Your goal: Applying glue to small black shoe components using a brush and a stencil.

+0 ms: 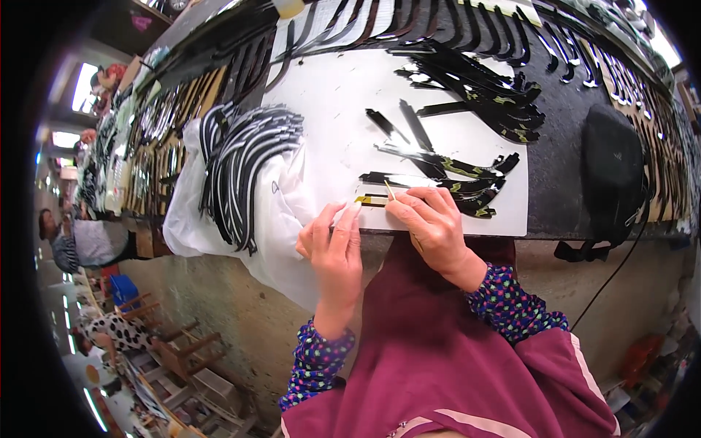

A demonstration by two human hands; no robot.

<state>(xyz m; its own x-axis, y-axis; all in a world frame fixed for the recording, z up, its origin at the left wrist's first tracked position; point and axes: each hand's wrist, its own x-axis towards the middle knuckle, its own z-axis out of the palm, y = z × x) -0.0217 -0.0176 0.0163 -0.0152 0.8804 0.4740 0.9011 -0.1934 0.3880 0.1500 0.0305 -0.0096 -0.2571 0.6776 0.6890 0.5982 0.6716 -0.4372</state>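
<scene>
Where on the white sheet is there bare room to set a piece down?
Bare white sheet lies between the striped stack on the left and the loose black strips on the right. Crowded: the black pile at upper right, and the near edge under the left hand and right hand.

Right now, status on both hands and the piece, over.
Left hand flat at the white sheet edge. Right hand pinching a thin stick over the black curved strip. More strips close behind, none blocking.

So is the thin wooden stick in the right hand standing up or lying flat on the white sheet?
Standing up, tilted. The thin wooden stick rises from the right hand fingers above the white sheet.
</scene>
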